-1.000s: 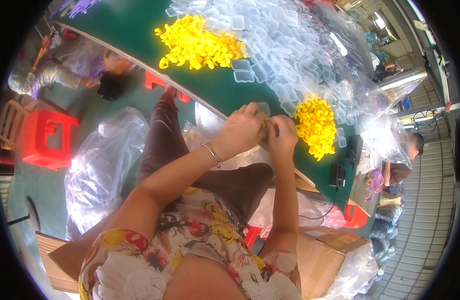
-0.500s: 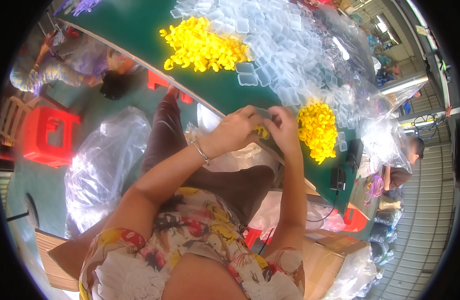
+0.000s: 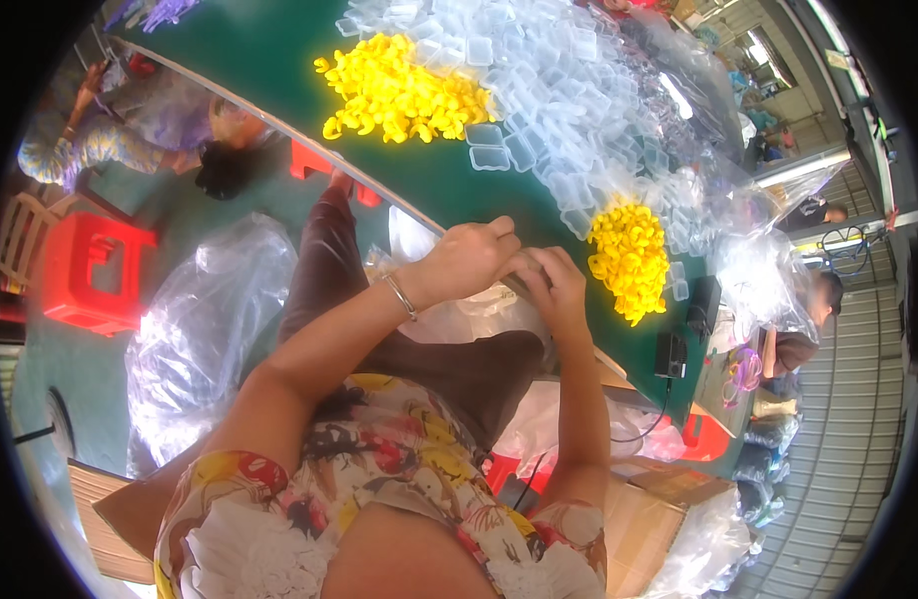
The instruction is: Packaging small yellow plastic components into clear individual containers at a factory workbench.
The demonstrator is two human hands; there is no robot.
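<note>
My left hand (image 3: 467, 263), a bangle on its wrist, is closed with its back turned up. Close against it, my right hand (image 3: 557, 288) has bent fingers pressed toward the left fingertips. Whatever they grip between them is hidden by the fingers. Both hands are held in front of the near edge of a green table (image 3: 499, 200). Beyond the right hand lies a small heap of yellow curved pieces (image 3: 629, 262). A larger heap of the same yellow pieces (image 3: 404, 90) is farther off to the left.
Clear plastic boxes (image 3: 559, 90) spread across the table's far side. A black device (image 3: 670, 355) with a cable sits at the right edge. A red stool (image 3: 100, 270) and plastic bag (image 3: 215, 329) are on the floor at left, a cardboard box (image 3: 649, 519) at lower right. Other people sit nearby.
Half a second ago, a clear plastic edge and yellow showed between my hands; now the fingers hide both. My right hand has shifted slightly down and left, and my left has rolled over.
</note>
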